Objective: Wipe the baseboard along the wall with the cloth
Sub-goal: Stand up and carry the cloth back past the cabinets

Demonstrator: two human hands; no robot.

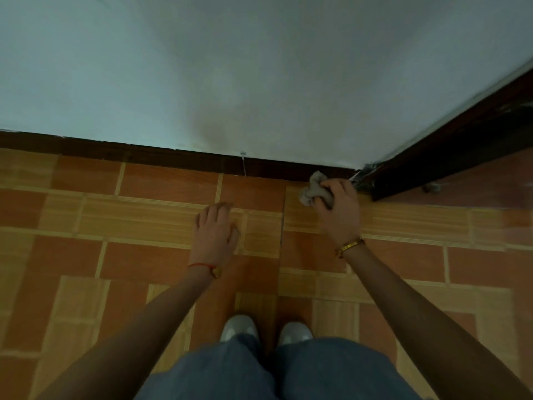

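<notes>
A dark brown baseboard (173, 158) runs along the foot of the pale wall, from the left edge to the corner at the right. My right hand (340, 210) is shut on a bunched grey cloth (313, 189), which touches the baseboard just left of the corner. My left hand (216, 229) hovers over the floor tiles with its fingers together and flat, holding nothing, well short of the baseboard.
A second dark baseboard (450, 151) runs back along the right wall from the corner. A small grey lump (431, 187) lies on the floor beside it. The floor (115, 255) is orange and tan tile. My two white shoes (265, 330) stand below the hands.
</notes>
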